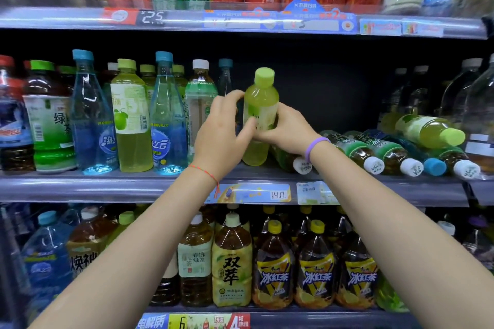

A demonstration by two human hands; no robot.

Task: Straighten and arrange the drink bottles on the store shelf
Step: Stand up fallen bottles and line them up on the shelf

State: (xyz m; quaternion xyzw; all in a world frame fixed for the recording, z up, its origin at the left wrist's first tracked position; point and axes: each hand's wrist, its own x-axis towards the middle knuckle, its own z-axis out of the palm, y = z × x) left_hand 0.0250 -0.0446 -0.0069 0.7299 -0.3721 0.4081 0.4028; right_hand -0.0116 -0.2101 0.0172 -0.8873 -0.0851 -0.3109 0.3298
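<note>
I count three shelves in view, and I work along the middle shelf [107, 187] from its left end. There the front row stands upright: a red-capped bottle [12, 115] cut off by the frame edge, a green-tea bottle [49, 125], two tall clear-blue bottles [92, 115] with a pale-yellow green-capped bottle [131, 115] between them, then a white-capped bottle [200, 104]; more caps show behind, too crowded for me to count. Next comes my left hand [222, 131], a thin red string at the wrist, its fingers [230, 96] curled toward the left side of the one bottle I am handling, thumb against its label. That yellow-green bottle [260, 115] stands upright on the middle shelf, just right of the white-capped one, with a lime-coloured cap, a pale label with green fruit print, and clear yellow-green drink inside. My right hand [287, 131], with a purple band on the wrist, wraps the bottle from the right, fingers clamped around its label. Both forearms reach up from the bottom of the frame. Farther right, I count about six bottles lying on their sides, caps toward me: four white-capped bottles [374, 164], one blue-capped bottle [434, 165], and a second yellow-green bottle [427, 131] resting on top of them. Upright clear bottles [475, 104] stand at the far right.
</note>
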